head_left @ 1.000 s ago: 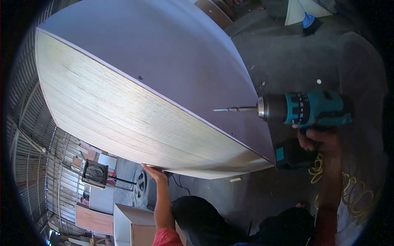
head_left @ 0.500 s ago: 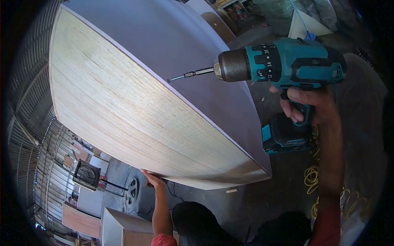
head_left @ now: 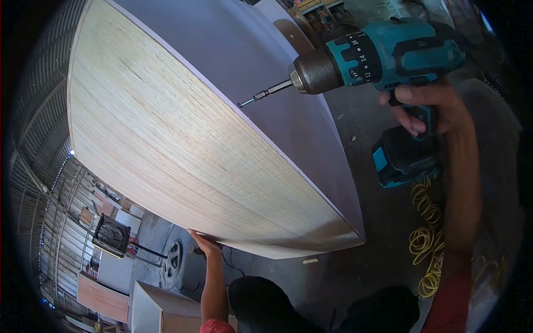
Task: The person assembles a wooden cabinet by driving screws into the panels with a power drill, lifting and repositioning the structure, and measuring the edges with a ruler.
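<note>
My right hand (head_left: pixel 427 108) is closed around the grip of a teal and black cordless drill (head_left: pixel 405 53), its index finger by the trigger. From the chuck a long driver bit (head_left: pixel 269 92) points left. A screw (head_left: pixel 242 104) at its tip meets the purplish-grey face (head_left: pixel 277 111) of a large curved plywood piece, close to the long edge. Pale wood grain covers the plywood piece's (head_left: pixel 183 139) near side. Along its lower edge my left hand (head_left: pixel 205 244) holds the piece, with part of the fingers hidden.
A coiled yellow hose (head_left: pixel 426 244) lies on the floor below the drill. A small wood scrap (head_left: pixel 311 261) is near my legs. To the left stand a fan (head_left: pixel 112 236) on a pole and an open box-like panel piece (head_left: pixel 161 311). Shelves (head_left: pixel 319 11) are at the back.
The drill has tilted, its rear rising and its bit now slanting down to the left. The screw tip has shifted slightly right and up. My left hand stays at the lower edge.
</note>
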### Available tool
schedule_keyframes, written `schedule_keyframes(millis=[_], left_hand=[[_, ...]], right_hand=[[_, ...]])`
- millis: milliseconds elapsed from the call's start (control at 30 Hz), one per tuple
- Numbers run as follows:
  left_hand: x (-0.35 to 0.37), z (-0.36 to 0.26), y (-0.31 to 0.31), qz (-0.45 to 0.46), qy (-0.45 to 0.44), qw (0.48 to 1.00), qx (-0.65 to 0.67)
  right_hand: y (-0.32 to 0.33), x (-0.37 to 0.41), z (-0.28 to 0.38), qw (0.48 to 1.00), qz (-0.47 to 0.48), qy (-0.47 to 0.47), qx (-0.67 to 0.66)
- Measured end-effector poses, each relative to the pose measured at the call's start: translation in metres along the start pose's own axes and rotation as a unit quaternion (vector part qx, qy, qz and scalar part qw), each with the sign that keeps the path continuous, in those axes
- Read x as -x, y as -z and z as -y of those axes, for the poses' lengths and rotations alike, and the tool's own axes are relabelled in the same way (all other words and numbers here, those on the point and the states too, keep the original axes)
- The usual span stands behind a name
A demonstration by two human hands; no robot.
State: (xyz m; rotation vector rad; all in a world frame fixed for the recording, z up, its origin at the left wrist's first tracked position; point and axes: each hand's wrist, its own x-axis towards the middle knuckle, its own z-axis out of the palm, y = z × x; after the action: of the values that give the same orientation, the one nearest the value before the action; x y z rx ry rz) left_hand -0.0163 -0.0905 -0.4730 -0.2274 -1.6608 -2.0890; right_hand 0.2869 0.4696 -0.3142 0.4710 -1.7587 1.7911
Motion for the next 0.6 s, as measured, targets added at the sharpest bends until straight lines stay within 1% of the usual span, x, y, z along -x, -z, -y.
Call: schedule_keyframes(millis=[100,167,200,233,267,300,367,400,467,500,567,600], left_hand=[[-0.015,0.009,0.019,-0.012,0.012,1.0,-0.026],[-0.011,-0.002,0.016,0.071,0.028,0.997,0.007],[-0.008,-0.007,0.015,0.071,0.028,0.997,0.009],[-0.003,-0.018,0.009,0.073,0.048,0.995,0.038],[-0.001,-0.025,0.005,0.074,0.069,0.993,0.066],[-0.004,-0.023,0.006,0.073,0.069,0.993,0.066],[-0.016,-0.023,0.007,0.046,0.022,0.997,0.057],[-0.024,-0.028,0.011,0.045,0.021,0.997,0.058],[-0.034,-0.045,0.005,-0.018,-0.063,0.998,-0.001],[-0.036,-0.056,-0.002,-0.019,-0.063,0.998,0.0],[-0.031,-0.097,-0.031,-0.043,-0.206,0.971,-0.111],[-0.033,-0.104,-0.037,-0.044,-0.204,0.972,-0.112]], right_hand=[[0.004,-0.004,0.004,1.0,0.018,0.002,0.019],[0.006,-0.005,0.009,0.999,0.023,0.004,0.028],[0.007,-0.005,0.011,0.999,0.03,-0.01,0.031],[0.008,-0.005,0.012,0.998,0.038,-0.024,0.033],[0.008,-0.005,0.013,0.998,0.039,-0.024,0.034],[0.008,-0.004,0.013,0.998,0.037,-0.021,0.04],[0.007,-0.004,0.014,0.998,0.035,-0.015,0.047],[0.007,-0.005,0.015,0.998,0.032,-0.017,0.048],[0.006,-0.005,0.016,0.998,0.029,-0.019,0.051],[0.005,-0.005,0.016,0.998,0.02,-0.016,0.055],[0.005,-0.004,0.017,0.998,0.012,-0.015,0.06],[0.005,-0.004,0.018,0.998,0.013,-0.02,0.063]])
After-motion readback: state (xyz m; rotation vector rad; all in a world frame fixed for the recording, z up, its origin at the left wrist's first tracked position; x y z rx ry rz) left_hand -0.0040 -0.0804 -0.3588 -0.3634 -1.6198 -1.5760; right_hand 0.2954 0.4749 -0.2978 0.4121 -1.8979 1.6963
